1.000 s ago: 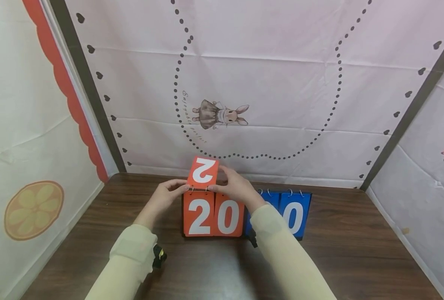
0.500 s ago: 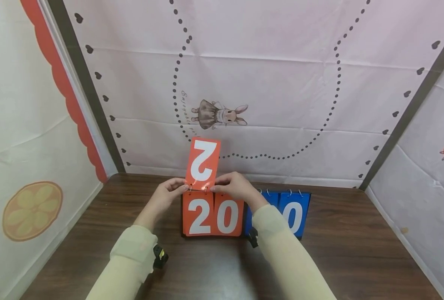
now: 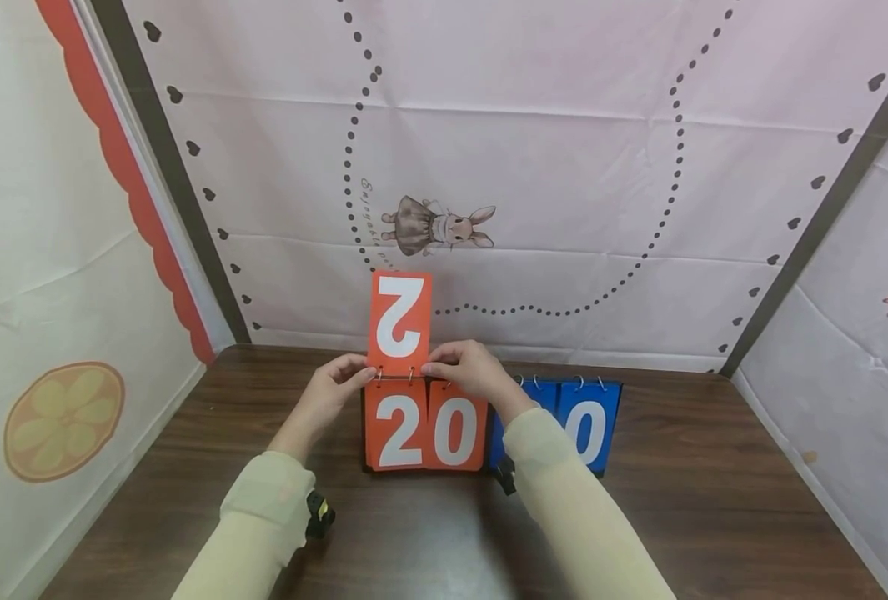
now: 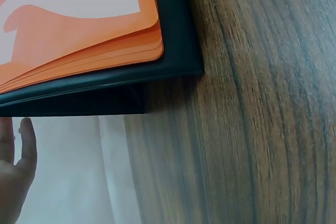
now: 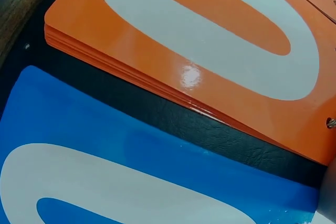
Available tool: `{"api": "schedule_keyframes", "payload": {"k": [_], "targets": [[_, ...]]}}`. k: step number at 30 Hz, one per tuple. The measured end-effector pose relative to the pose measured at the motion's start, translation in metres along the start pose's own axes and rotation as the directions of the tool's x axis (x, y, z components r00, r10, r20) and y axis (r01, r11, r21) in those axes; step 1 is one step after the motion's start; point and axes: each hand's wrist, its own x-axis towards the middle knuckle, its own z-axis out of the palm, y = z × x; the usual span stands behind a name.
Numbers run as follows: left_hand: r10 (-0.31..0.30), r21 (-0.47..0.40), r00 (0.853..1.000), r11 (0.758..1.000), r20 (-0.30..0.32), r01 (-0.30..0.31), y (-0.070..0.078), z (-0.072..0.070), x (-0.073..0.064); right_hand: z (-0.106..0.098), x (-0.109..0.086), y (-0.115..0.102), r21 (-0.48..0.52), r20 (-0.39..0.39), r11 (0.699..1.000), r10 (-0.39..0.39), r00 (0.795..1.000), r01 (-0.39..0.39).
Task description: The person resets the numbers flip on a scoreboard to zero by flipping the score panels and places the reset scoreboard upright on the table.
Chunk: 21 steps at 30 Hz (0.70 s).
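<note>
A tabletop flip scoreboard with a black backing [image 4: 181, 51] stands on the table. One red number card [image 3: 400, 321] sticks up above its rings, its white 2 upside down. My left hand [image 3: 329, 390] pinches that card's lower left corner between thumb and fingers. At the lower right corner, my right hand [image 3: 475, 371] holds it the same way. Below hang a red 2 card [image 3: 398, 458] and a red 0 card [image 3: 479, 400]. Blue cards [image 3: 612, 408] are on the right half, the inner one largely hidden by my right forearm.
The brown wood-grain table [image 3: 413, 542] extends in front of the scoreboard and to both sides. Behind it rises a pale pink cloth wall [image 3: 549, 200] with a rabbit print. Further cloth walls [image 3: 46, 275] close off the left and right.
The raised red card has swung from leaning back to standing nearly upright, and now sits straighter and slightly left. Both hands stay at its lower corners, the right one shifting a little.
</note>
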Motion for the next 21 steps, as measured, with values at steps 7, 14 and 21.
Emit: {"api": "schedule_keyframes", "payload": {"k": [7, 14, 21], "targets": [[-0.014, 0.016, 0.999, 1.0, -0.038, 0.014, -0.0007, -0.0027, -0.0032, -0.0003, -0.0004, 0.0009, 0.005, -0.004, 1.0, -0.009, 1.0, 0.009], [0.045, 0.012, 0.999, 0.999, -0.005, -0.045, -0.0008, -0.0045, -0.0036, -0.002, -0.0012, 0.004, 0.035, 0.006, 0.999, -0.022, 1.0, 0.021], [0.041, 0.006, 0.999, 0.999, 0.005, -0.041, -0.0007, -0.0051, -0.0052, -0.0016, -0.001, 0.004, 0.033, -0.003, 0.999, -0.018, 1.0, 0.018]]}}
